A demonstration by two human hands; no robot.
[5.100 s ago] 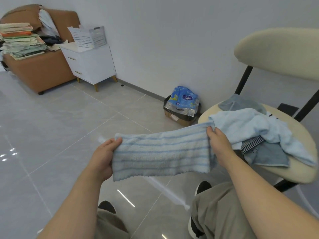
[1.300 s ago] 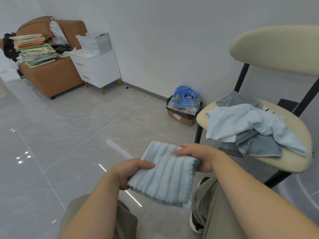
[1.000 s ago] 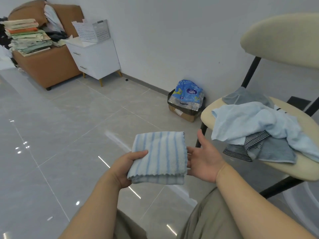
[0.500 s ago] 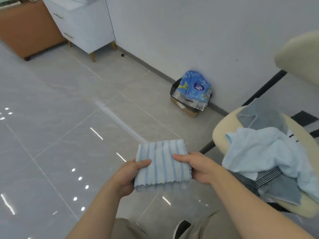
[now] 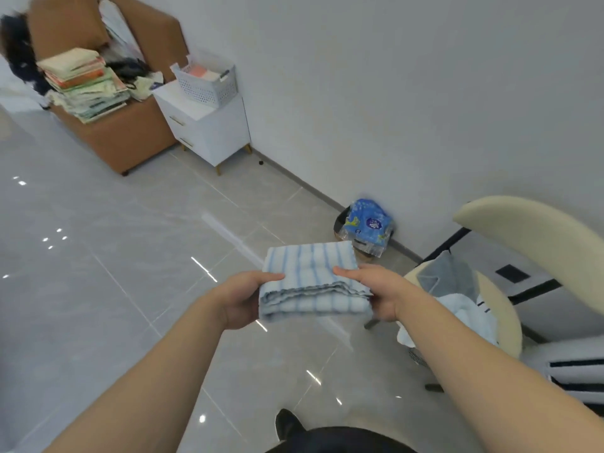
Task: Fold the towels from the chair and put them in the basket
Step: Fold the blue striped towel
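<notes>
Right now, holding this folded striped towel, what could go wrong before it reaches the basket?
The striped towel is pinched only at its sides by the left hand and right hand; its loose layered edge could fall open. The white basket sits far off across glossy tiles. The light blue towel overhangs the chair seat and may slide off.

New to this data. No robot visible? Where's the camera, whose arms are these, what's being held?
No robot: a person wears one wide-angle camera on the head, looking forward and down, so the two bare arms are their own. The left hand and right hand each grip a side of a folded blue-striped towel, thumbs on top, above the tiled floor. On the right, a cream chair carries more unfolded towels. The white basket stands on a white cabinet by the far wall.
</notes>
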